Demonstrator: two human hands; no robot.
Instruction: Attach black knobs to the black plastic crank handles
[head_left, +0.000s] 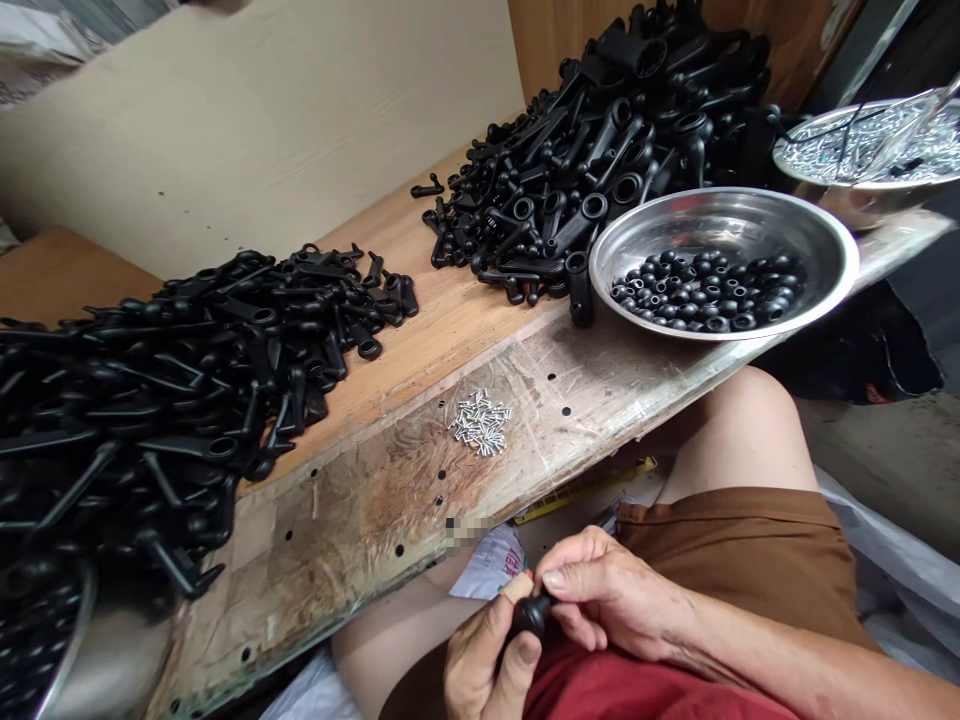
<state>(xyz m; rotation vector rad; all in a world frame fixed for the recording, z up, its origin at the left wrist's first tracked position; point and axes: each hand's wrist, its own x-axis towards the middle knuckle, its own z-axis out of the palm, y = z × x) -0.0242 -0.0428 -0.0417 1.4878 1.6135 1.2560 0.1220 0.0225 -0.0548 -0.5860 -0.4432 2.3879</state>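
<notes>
Low in the head view, my left hand (487, 650) is wrapped round a black plastic part (529, 616) with a rounded end. My right hand (600, 590) meets it from the right, thumb and fingers pinched at the part's far end. Both hands are over my lap, just off the table's front edge. Small silver pins (481, 422) lie in a little heap on the table, beyond my hands. A steel bowl (817, 290) of black round knobs (705, 290) sits at the table edge to the right.
Black crank handles form one heap (180, 370) at the left and another (592, 150) at the back. A bowl of silver screws (885, 150) stands at the far right. A metal container (120, 650) with black parts is at the lower left.
</notes>
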